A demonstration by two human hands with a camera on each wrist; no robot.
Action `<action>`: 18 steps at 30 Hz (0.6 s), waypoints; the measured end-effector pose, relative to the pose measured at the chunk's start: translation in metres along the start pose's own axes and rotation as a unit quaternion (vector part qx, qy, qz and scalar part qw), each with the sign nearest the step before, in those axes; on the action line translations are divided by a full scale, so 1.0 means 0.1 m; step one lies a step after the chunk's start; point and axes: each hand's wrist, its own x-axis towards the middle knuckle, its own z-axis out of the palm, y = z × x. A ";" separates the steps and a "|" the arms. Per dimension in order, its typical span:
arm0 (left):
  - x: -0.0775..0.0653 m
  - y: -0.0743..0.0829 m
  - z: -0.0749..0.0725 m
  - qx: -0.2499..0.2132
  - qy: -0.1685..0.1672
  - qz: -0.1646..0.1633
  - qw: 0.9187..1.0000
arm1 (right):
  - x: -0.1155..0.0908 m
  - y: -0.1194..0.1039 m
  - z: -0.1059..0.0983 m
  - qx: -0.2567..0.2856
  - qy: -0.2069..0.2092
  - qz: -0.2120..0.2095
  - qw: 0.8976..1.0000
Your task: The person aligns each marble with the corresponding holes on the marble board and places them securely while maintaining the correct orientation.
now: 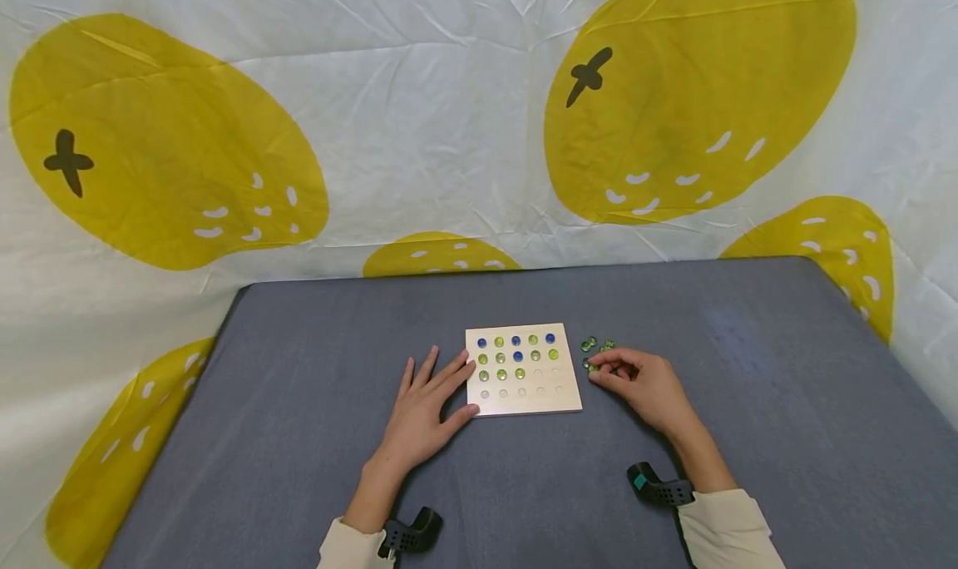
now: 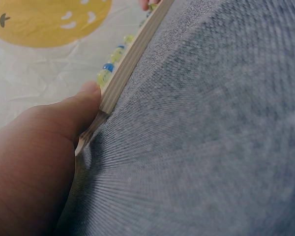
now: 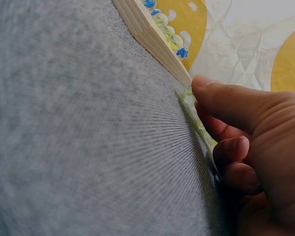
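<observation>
A light wooden board [image 1: 550, 403] with rows of round hollows lies flat on the table. Green glass marbles [image 1: 501, 375] and a few blue marbles [image 1: 517, 356] sit in its upper rows; the bottom row and the right end of the third row hold none. My left hand [image 1: 422, 419] is spread at the board's left side, thumb [image 2: 91, 93] on the near corner and fingertips at the left edge. To the right of the board, my right hand [image 1: 649, 388] has curled fingers and pinches a green marble [image 1: 594, 369] at its fingertips, low over the table. Its fingers partly hide the marble.
Several loose green marbles [image 1: 590, 342] lie on the table past my right fingertips. Grey cloth covers the table [image 1: 314, 361], and a white curtain with yellow fruit shapes [image 1: 441, 136] hangs behind it. Each wrist wears a black camera mount [image 1: 659, 486].
</observation>
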 end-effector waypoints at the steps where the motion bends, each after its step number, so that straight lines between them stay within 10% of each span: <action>1: 0.00 0.00 0.00 0.000 0.000 0.000 1.000 | 0.00 0.00 0.00 0.001 0.000 0.001 1.000; 18: 0.01 0.01 -0.03 -0.006 -0.003 -0.002 1.000 | 0.02 -0.15 0.01 0.007 0.024 -0.013 1.000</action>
